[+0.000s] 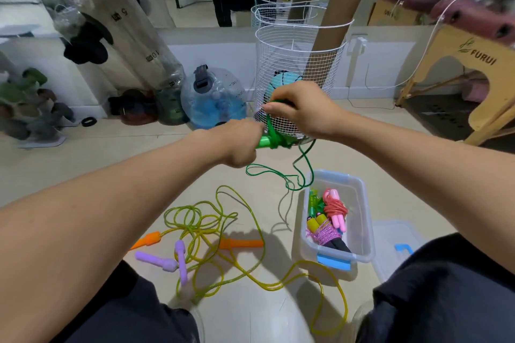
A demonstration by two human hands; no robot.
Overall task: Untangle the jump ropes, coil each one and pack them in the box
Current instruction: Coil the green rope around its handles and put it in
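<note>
Pale floor tiles point(117, 164) run back to a mirrored wall, and everything sits low around a seated person's dark-trousered knees. Far left of the hands, clear plastic cylinders point(119, 36) lean against the wall with a blue water jug point(213, 97) beside them. Below the left hand, on the floor, two purple handles point(167, 259) and two orange handles point(242, 243) lie in a loose tangle of yellow-green rope point(223, 231).

Raised above the floor, the left hand point(239, 145) is curled round the green handles point(264, 142), gripping them. Just to its right and a little higher, the right hand point(301, 108) pinches the green rope point(278, 175) where it winds around those handles; the rope's loose end hangs below both hands in loops that reach the near rim of the box. A white wire basket point(301, 64) stands right behind the right hand, with a cardboard tube point(340, 22) standing in it.

Below the right hand, the clear box point(362, 220) sits on the floor holding coiled ropes: a pink one point(335, 211), a purple one point(324, 234) and a green one point(315, 200). Far right stands a wooden stool point(479, 64).
</note>
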